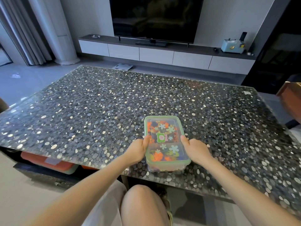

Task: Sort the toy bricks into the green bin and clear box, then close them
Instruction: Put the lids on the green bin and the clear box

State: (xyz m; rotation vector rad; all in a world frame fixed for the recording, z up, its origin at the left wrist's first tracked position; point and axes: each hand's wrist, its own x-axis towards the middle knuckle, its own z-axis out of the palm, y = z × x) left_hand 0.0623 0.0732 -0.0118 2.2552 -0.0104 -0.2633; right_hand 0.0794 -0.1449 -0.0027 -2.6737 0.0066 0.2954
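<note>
Clear box (167, 168) with a green-rimmed lid (162, 128) stands on the worktop (114, 103), near its front edge, directly before the person. Toy bricks (157, 156) in orange, blue and yellow fill it under the lid. It is hard, smooth plastic, probably light but a little slippery, so the two long sides are the good place to hold. The left hand (138, 150) grips one long side and the right hand (197, 150) the other, each thumb on the lid rim, I judge to press it closed.

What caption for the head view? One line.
Left hand and right hand grip the lidded, brick-filled clear box on the table.
</note>
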